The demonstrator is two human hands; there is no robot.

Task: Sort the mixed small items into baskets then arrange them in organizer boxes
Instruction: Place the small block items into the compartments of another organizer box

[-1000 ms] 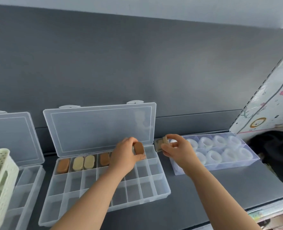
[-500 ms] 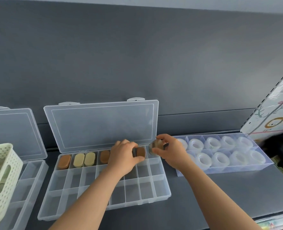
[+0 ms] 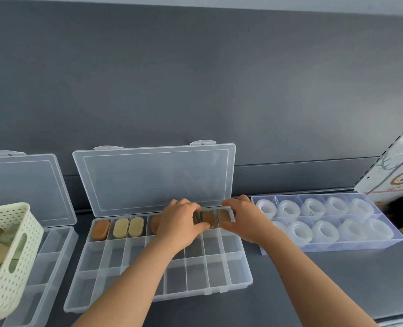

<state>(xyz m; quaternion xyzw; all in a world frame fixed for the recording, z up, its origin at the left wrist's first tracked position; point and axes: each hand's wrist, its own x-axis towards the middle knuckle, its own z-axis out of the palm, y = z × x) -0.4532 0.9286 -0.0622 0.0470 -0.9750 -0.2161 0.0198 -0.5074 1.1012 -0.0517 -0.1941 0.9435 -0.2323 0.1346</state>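
back row of the organizer box (image 3: 217,272) nearly full: left hand (image 3: 181,223) pinches a brown oval (image 3: 208,219) in its slot, right hand (image 3: 243,220) grips a tan oval (image 3: 224,215) beside it. two rows empty, basket (image 3: 18,208) has plenty left

Head camera looks forward-down, near organizer box (image 3: 217,267).

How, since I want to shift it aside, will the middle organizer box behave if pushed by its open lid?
Probably light and slides easily: the organizer box is thin clear plastic, mostly empty, with a few oval pieces in its back row. Its raised lid likely flexes at the hinge, so pushing there may fold it rather than move the box.
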